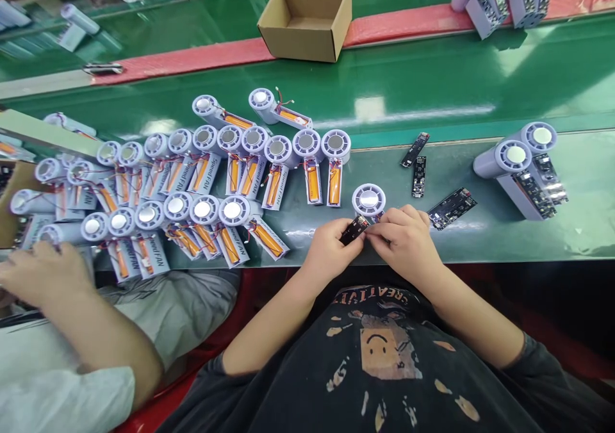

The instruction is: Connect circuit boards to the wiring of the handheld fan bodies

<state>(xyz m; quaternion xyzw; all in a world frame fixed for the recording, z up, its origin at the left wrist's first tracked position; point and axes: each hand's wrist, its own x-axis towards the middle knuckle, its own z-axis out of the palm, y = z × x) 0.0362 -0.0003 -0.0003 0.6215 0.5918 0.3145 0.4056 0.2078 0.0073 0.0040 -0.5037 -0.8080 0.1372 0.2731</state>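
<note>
My left hand is closed on a small black circuit board, pinched between thumb and fingers. Close beside it, my right hand has its fingertips pinched together at the board's edge; what they grip is too small to make out. Just beyond both hands lies a lilac handheld fan, its round end toward the back and its handle mostly hidden by my fingers. Loose black circuit boards lie right of it: a wide one by my right hand, and two narrow ones farther back.
Rows of lilac fans with orange batteries fill the left bench. Two fans with boards fitted stand at right. A cardboard box sits on the red strip behind. A co-worker's hand is at far left.
</note>
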